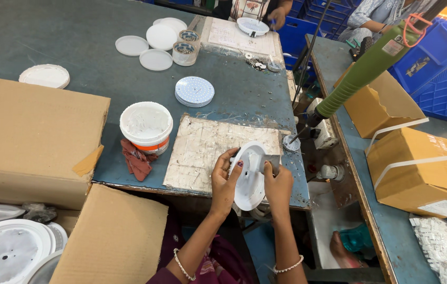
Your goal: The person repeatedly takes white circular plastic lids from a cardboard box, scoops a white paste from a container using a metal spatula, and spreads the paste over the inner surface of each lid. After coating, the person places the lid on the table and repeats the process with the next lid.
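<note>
Standing tilted between both hands' fingers point(232, 159), the white round housing point(250, 181).

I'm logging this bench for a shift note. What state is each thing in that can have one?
white round housing: held on edge between both hands, over the bench edge
left hand: gripping the housing's left rim
right hand: gripping its right side
white tub: upright, open, no lid
green power screwdriver: hanging tilted, tip down, unheld
red rag: crumpled beside the tub
strapped carton: closed
large cardboard box: flaps closed
</note>
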